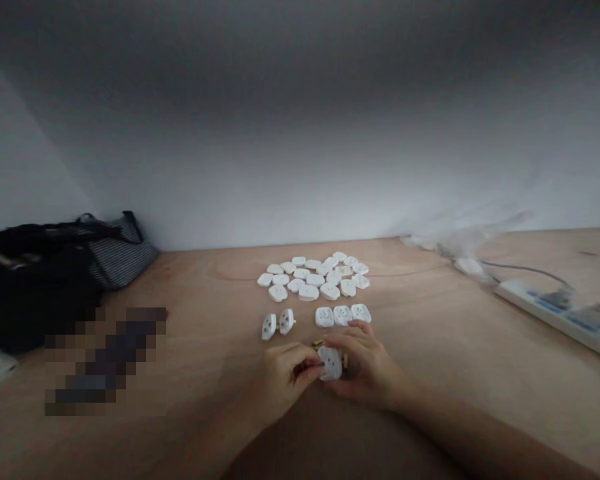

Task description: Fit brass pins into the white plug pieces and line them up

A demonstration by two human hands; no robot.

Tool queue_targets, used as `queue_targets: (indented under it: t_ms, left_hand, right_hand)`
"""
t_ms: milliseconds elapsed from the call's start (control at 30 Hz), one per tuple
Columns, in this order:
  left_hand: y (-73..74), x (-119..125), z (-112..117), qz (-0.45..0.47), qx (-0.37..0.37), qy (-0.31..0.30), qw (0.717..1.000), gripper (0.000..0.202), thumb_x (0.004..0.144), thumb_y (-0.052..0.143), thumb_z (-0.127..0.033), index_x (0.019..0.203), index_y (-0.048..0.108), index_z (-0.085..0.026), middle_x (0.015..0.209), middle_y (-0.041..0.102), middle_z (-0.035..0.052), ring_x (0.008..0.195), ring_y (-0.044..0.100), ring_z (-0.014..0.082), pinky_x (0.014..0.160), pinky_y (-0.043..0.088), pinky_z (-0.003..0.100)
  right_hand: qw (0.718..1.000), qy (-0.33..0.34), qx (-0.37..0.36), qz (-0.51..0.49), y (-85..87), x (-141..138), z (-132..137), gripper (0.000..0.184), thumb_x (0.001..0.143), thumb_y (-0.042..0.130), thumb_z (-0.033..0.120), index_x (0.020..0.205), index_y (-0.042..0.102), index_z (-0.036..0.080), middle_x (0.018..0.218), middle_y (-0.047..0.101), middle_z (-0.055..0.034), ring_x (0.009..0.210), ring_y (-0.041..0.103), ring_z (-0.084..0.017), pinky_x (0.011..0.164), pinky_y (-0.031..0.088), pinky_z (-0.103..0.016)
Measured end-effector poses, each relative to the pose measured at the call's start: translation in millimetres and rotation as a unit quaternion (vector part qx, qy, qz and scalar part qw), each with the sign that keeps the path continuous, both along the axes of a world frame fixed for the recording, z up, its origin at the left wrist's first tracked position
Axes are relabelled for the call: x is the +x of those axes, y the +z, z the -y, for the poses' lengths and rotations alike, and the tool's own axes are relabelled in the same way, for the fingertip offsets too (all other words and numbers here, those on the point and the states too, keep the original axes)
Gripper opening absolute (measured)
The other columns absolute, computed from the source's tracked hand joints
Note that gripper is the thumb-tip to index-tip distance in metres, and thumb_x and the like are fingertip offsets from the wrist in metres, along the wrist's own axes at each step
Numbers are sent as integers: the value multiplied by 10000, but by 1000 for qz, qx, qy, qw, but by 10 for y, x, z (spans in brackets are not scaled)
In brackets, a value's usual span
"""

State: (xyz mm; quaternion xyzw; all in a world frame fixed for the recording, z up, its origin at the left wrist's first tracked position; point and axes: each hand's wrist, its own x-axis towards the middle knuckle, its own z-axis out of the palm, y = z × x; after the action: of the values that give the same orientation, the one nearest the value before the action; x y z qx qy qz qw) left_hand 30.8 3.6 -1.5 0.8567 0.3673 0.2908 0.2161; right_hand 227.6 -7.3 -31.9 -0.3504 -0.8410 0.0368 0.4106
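Note:
A white plug adapter (331,363) with brass-coloured pins is held low at the front, its face with small holes turned toward me. My right hand (363,363) grips it, with fingers around its upper and lower edges. Against the adapter's left side, my left hand (293,370) is closed in a pinch; anything between those fingertips is too small to make out. Just beyond the hands, three white adapters (343,315) lie in a row. Two more adapters (286,322) stand on edge to the left, one with a brass pin showing.
Several white adapter pieces (309,292) are spread farther back on the wooden table (205,333). At right lie a power strip (545,310) with plugs and cable, and clear plastic (460,247). A dark bag (40,287) and a blurred-out dark object (115,357) are at left.

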Motion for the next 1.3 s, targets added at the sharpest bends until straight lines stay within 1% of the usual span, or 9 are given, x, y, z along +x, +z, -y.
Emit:
queue_targets:
  t_ms: [167,333,567,667,767,867,967,1067,1300]
  left_hand:
    - [-56,29,-19,103,-158,58,980,228,667,722,-228,851,618,-143,762,651,18,646,601,139,583,482,232]
    - [-105,1,-61,146,-302,5,942,265,755,638,-312,928,626,-112,791,672,52,688,612,148,639,484,261]
    - [-81,42,-57,179,-336,14,925,311,732,648,-399,845,631,-110,722,656,37,600,574,130,553,446,238]
    - [-70,65,-50,174,-344,13,922,302,749,627,-389,867,627,-111,708,652,28,569,557,119,541,435,232]
    - [-70,43,-73,146,-302,17,942,252,805,562,-346,898,626,-120,717,654,27,579,561,125,551,441,235]
    - [-58,-25,-119,82,-155,59,983,168,824,546,-272,874,649,-150,748,650,27,676,585,153,630,452,259]
    - [-42,-91,-157,-4,-53,65,996,110,789,589,-208,828,687,-177,780,620,26,700,575,162,644,440,264]
    - [-41,-116,-179,-46,-54,52,996,144,768,609,-159,871,702,-195,819,593,30,713,569,161,633,442,255]
    - [-118,-98,-208,-70,-32,38,996,130,773,610,-142,814,723,-191,797,594,34,730,581,169,666,447,266]
  right_hand:
    - [1000,26,-6,-14,23,13,6,526,679,669,352,1154,482,224,1024,669,-68,952,618,-226,967,324,-433]
    - [999,43,1,-30,4,19,10,560,690,681,374,1178,449,229,1037,664,-75,971,615,-225,965,330,-428]
    - [999,20,-42,5,94,34,16,699,591,725,552,1170,499,232,1048,651,-77,976,580,-258,921,337,-429]
    - [997,8,-78,24,154,42,4,598,581,727,564,1069,577,252,947,673,-42,914,579,-247,859,350,-406]
    - [996,-9,-90,27,174,76,-18,493,616,725,504,1028,602,264,912,677,-25,908,571,-240,863,330,-408]
    - [995,-43,-84,25,154,151,-58,464,613,733,452,1015,609,257,934,671,-36,923,563,-252,868,322,-422]
    - [993,-98,-72,1,119,231,-103,455,599,745,432,993,615,247,944,658,-58,919,558,-264,843,342,-422]
    - [990,-124,-66,-10,100,268,-122,460,585,757,419,982,616,233,938,649,-68,909,556,-266,838,346,-426]
    - [993,-94,-66,10,92,239,-94,455,602,741,428,1001,612,251,922,658,-42,905,551,-251,856,316,-418]
